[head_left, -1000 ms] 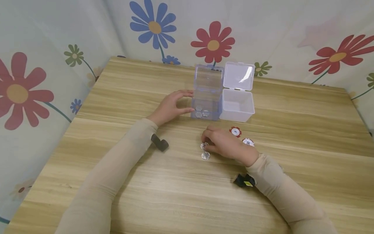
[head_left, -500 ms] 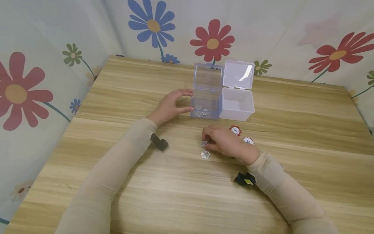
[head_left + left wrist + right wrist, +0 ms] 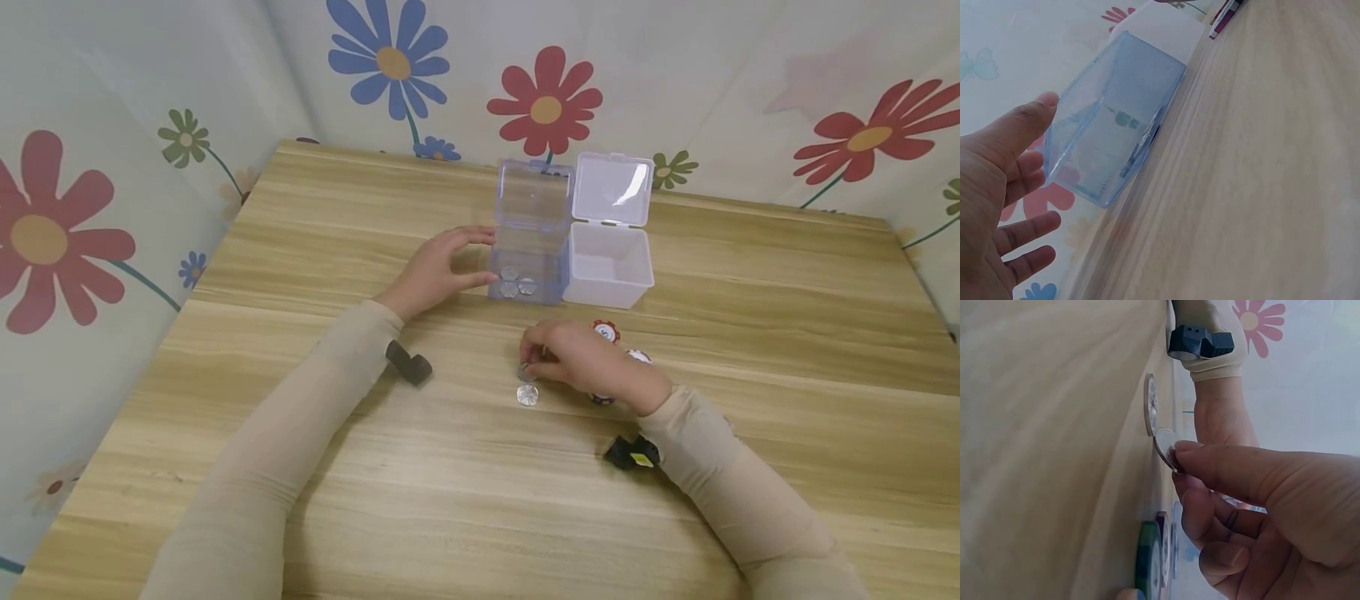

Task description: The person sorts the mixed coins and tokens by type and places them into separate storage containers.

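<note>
My right hand (image 3: 577,358) pinches a silver coin (image 3: 1166,449) between thumb and fingertips. In the right wrist view that coin is tilted, its edge raised beside a second silver coin (image 3: 1151,405) lying flat on the table. My left hand (image 3: 442,271) is at the left side of a clear bluish box (image 3: 551,287), thumb and fingers spread, fingertips at its wall. Several coins (image 3: 509,288) lie inside this box, whose lid stands up. Against its right side stands a white box (image 3: 607,290), also with its lid raised.
Near my right hand lie a red-edged poker chip (image 3: 607,331), another chip (image 3: 639,356) partly hidden by the hand, and a dark-edged chip (image 3: 600,400) under the wrist. A green chip (image 3: 1146,562) shows in the right wrist view. A flowered curtain (image 3: 465,50) hangs behind the table.
My right fingers have closed on the upper coin and tipped it up from the table. The hand has shifted slightly right. My left hand stays by the bluish box.
</note>
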Available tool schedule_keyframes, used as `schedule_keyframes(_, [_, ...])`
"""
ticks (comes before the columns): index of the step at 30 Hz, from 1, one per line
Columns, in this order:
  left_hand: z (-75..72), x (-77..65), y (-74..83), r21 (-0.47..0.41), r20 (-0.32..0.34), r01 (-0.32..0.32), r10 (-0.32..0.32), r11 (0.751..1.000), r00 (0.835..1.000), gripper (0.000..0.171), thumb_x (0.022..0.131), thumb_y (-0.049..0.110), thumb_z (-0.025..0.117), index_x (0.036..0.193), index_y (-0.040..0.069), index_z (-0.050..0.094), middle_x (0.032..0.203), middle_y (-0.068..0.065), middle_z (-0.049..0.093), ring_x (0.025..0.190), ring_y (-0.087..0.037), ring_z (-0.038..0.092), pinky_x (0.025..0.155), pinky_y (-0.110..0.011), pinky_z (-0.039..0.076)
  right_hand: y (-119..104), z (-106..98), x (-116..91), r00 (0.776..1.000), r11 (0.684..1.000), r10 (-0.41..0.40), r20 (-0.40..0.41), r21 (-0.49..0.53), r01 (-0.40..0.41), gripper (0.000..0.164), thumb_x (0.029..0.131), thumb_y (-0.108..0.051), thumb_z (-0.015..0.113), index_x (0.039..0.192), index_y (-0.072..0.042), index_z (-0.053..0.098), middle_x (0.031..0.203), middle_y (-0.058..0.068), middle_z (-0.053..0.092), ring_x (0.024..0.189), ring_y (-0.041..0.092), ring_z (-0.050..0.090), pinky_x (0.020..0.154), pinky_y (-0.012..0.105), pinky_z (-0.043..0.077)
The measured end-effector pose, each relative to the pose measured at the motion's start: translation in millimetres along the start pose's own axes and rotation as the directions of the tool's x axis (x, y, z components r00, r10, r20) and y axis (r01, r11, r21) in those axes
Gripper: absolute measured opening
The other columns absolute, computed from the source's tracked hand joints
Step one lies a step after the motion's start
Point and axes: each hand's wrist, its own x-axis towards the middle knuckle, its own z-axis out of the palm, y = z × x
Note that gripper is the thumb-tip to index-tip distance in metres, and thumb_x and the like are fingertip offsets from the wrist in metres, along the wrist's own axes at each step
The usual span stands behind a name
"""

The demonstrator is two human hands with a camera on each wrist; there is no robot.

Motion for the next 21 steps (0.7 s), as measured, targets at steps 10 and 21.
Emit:
schedule_keyframes(10, [-0.2,0.2,-0.7,-0.006,-0.009,-0.016,0.015,1.000,1.000,0.057,0.075,0.040,0.069,0.123,0.014,0.053,0.138,0.005,0.045,0.131,-0.013,0.037,0.112,-0.030,0.024,0.2,-14.2,0.9,1.000,0.999,0.026,-0.017,-0.023,-0.026,0.004,0.082,-0.019,0.065,0.081,-0.016,0.063,0.074,-0.008,0.060,0.064,0.004,0.050,0.058,0.019,0.043])
schedule_keyframes(21, [0.1,-0.8,-1.6,-0.006,-0.011,-0.014,0.014,1.000,1.000,0.056,0.075,0.041,0.068,0.123,0.016,0.053,0.138,0.005,0.045,0.131,-0.013,0.036,0.112,-0.032,0.024,0.7,-33.9,11.2,0.996,0.999,0.033,-0.085,-0.034,-0.036,0.005,0.083,-0.016,0.063,0.078,-0.014,0.062,0.070,-0.004,0.063,0.061,0.007,0.051,0.056,0.021,0.042])
